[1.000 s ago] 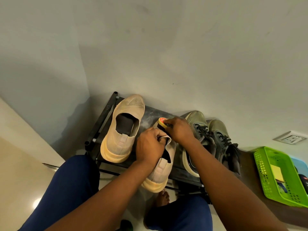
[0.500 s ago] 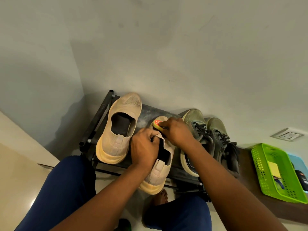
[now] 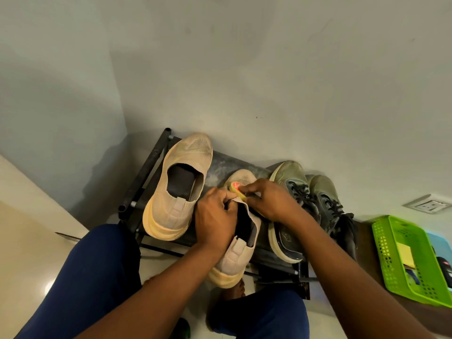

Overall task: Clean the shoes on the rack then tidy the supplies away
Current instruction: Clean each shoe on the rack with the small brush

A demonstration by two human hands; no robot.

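Change vs earlier frames: negligible; both hands stay on same shoe, sponge shifted slightly on toe.
Black rack (image 3: 146, 172): far-left beige shoe (image 3: 178, 189) rests untouched.
Left hand (image 3: 215, 220): fingers curled, gripping collar of second beige shoe (image 3: 238, 245).
Right hand (image 3: 266, 200): pinches yellow sponge (image 3: 236, 188), pressed on that shoe's toe.
Green sneakers (image 3: 310, 206) just right.
Green basket (image 3: 411, 258) far right.

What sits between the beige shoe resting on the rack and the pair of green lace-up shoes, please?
In the head view, the second beige shoe lies there, gripped at its collar by the left hand while the right hand presses a yellow sponge on its toe.
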